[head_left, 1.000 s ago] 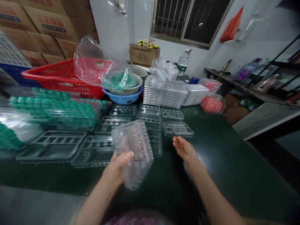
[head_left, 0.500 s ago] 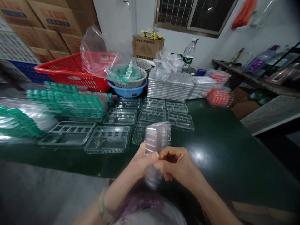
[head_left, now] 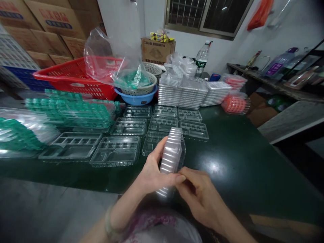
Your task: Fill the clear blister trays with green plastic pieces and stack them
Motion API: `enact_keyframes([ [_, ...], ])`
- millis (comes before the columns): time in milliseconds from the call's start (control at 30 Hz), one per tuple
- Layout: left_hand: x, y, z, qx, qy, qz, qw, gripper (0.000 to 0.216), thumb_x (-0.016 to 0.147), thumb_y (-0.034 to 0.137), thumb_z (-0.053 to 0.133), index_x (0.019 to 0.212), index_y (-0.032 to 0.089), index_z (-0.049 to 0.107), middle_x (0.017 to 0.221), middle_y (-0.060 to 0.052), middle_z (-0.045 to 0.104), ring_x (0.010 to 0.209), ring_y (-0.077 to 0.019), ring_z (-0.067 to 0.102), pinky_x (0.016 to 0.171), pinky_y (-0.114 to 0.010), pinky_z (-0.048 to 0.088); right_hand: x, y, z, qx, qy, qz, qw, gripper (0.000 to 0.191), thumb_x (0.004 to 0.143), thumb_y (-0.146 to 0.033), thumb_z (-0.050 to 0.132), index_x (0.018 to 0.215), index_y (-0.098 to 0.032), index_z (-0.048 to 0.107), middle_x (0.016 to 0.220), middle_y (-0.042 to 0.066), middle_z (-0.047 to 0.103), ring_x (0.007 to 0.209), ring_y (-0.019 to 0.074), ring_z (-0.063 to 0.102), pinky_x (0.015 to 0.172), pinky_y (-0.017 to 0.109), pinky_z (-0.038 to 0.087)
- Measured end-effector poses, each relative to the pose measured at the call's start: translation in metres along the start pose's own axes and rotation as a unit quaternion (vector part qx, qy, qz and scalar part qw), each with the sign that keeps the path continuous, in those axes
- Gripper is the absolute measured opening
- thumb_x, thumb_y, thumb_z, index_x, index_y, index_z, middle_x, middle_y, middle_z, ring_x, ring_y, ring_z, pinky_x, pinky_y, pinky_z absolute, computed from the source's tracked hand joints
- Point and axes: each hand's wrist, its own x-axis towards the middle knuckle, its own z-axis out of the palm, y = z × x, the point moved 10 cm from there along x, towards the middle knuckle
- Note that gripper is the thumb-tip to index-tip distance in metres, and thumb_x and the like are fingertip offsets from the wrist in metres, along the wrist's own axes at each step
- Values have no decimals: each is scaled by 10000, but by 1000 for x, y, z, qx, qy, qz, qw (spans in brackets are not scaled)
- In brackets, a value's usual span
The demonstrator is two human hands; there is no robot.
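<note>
My left hand [head_left: 152, 172] grips a stack of clear plastic trays [head_left: 172, 152], held on edge above the near side of the dark green table [head_left: 235, 158]. The thumb lies across the stack's lower part. My right hand [head_left: 197, 192] is closed at the stack's lower edge, its fingertips pinching there beside the left thumb. Just beyond the stack, several clear compartment trays [head_left: 129, 126] lie flat in rows on the table.
Green-filled trays [head_left: 76, 109] are piled at the left. Behind stand a red basket [head_left: 73, 79], a plastic bag [head_left: 113, 64], a blue bowl with a colander [head_left: 138, 91], tall stacks of clear trays [head_left: 182, 92], a water bottle [head_left: 201, 62] and red packs [head_left: 234, 103].
My right hand came from open over the table to the tray stack and closed on its lower edge. The left hand turned the stack from flat-facing to edge-on.
</note>
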Motion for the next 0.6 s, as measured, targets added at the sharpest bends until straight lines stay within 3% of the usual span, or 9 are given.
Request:
enact_keyframes([
  [133, 2, -7, -28, -123, 65, -16, 990, 590, 575, 209, 732, 1131, 180, 539, 808, -40, 635, 723, -204, 593, 639, -292, 469, -28, 44, -38, 123, 98, 91, 983, 182, 829, -239, 504, 660, -172, 504, 544, -45, 420, 489, 70, 395, 477, 212, 289],
  [200, 2, -10, -45, -201, 115, -22, 973, 569, 615, 241, 695, 1157, 196, 526, 833, -48, 643, 725, -212, 606, 628, -304, 480, -49, 82, -56, 248, 175, 137, 943, 184, 838, -274, 504, 681, -177, 515, 562, -48, 449, 440, 56, 397, 460, 211, 309],
  [267, 2, -12, -54, -253, 138, -29, 957, 615, 631, 249, 667, 1215, 208, 480, 946, -74, 642, 792, -240, 615, 670, -346, 493, -67, 122, -62, 363, 246, 172, 882, 140, 829, -288, 523, 732, -188, 539, 649, -38, 520, 439, 51, 438, 459, 208, 351],
  [400, 4, -15, -44, -294, 102, -40, 949, 681, 629, 254, 654, 1269, 213, 427, 1129, -118, 587, 935, -298, 589, 790, -452, 473, -75, 180, -48, 480, 335, 217, 781, 103, 730, -256, 657, 750, -200, 573, 753, -17, 623, 555, 83, 562, 494, 195, 443],
  [600, 2, -22, -32, -293, 93, -55, 950, 627, 621, 246, 664, 1221, 186, 492, 1024, -98, 634, 855, -275, 617, 738, -401, 502, -41, 195, -18, 553, 347, 272, 707, 110, 678, -205, 703, 707, -157, 608, 728, 29, 676, 711, 134, 644, 623, 218, 527],
])
